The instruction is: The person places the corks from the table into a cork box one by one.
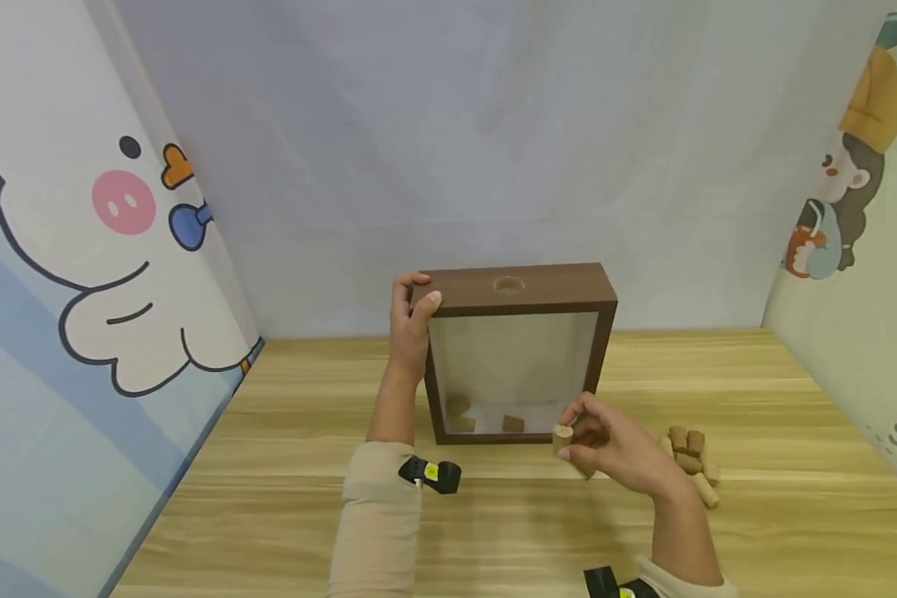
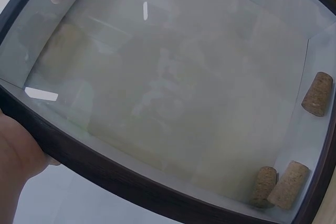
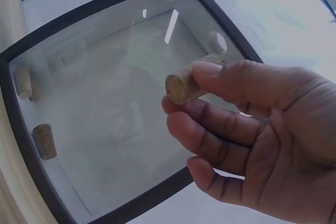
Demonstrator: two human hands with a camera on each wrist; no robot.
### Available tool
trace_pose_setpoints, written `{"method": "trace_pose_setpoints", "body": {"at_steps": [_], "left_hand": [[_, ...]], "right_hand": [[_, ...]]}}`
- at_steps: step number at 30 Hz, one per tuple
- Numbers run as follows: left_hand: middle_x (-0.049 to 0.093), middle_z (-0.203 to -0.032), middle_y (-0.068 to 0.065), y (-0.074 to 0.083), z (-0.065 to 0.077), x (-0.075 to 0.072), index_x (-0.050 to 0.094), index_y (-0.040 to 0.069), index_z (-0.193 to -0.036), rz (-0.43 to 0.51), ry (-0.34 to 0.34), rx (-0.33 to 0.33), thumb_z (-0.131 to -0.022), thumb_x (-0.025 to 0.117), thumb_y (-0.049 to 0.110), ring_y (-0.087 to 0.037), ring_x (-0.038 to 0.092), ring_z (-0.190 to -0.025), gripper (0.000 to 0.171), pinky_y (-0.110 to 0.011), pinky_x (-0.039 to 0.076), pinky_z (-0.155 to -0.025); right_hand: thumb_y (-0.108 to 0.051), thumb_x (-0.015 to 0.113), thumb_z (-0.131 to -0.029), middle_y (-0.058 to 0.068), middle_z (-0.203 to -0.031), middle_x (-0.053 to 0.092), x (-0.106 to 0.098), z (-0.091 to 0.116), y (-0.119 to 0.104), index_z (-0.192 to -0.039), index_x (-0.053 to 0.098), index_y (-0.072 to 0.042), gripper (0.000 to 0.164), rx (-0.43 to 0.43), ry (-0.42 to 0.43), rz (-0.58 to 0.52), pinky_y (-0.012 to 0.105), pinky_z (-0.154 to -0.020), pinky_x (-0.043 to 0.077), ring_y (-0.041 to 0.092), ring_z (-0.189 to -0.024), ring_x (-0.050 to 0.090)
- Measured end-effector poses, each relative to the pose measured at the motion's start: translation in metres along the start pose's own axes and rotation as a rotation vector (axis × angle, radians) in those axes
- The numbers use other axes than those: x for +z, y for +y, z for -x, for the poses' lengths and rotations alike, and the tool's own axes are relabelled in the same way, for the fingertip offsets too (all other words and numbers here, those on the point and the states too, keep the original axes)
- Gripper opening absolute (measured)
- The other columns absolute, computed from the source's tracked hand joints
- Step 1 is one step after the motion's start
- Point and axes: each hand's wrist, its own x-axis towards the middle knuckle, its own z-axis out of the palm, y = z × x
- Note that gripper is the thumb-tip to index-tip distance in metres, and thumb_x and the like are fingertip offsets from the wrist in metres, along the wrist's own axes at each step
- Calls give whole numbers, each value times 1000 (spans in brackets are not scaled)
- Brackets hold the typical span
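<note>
Cork (image 3: 181, 88) between fingertips (image 3: 170, 104) of right hand (image 1: 619, 447)

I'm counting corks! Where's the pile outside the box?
In the head view, the cork pile lies on the table, just right of the right hand.

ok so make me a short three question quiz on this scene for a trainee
1. Multiple choice: in the head view, which side of the framed box has the round hole?
A) bottom
B) top
C) right

2. True or false: the left grip holds the framed box near its bottom right corner.

3. Fill in: the right grip pinches a ____ in front of the framed box.

Key: 1. B. 2. False; it holds near the top left corner. 3. Cork.
</note>
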Motion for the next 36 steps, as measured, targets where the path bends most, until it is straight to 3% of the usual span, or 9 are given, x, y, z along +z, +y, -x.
{"method": "trace_pose_setpoints", "body": {"at_steps": [6,15,19,26,36], "left_hand": [[36,-116,-1,1,-1,1,42,14,-108,-1,7,3,-82,52,29,-16,35,-101,32,-33,27,-84],[37,-115,-1,1,0,1,42,15,-108,3,12,-4,-81,52,29,-16,34,-101,32,-33,27,-84],[37,-117,0,1,1,2,42,16,-108,2,18,-9,-80,53,29,-15,34,-102,32,-33,27,-85],[38,-114,-1,0,0,2,42,13,-109,10,26,0,-81,52,27,-15,35,-100,33,-32,28,-85],[38,-109,-1,2,0,2,42,10,-110,29,23,7,-82,52,23,-16,36,-98,33,-31,28,-84]], "right_hand": [[-9,67,-84,6,-89,62,3,-1,-12,-107,54,-5,26,-91,140,32,32,-67,48,21,-78,59],[8,62,-82,13,-85,60,21,-14,-24,-114,56,0,33,-426,355,-29,26,-59,45,16,-67,54],[12,61,-80,15,-84,59,26,-19,-32,-113,56,5,34,-499,435,-39,24,-55,41,14,-66,51],[19,63,-74,12,-85,61,36,-29,-34,-110,56,7,39,-528,551,-57,22,-65,43,13,-73,55],[16,65,-75,13,-86,64,46,-30,-33,-104,55,6,32,-461,547,-93,23,-68,47,14,-77,58]]}}
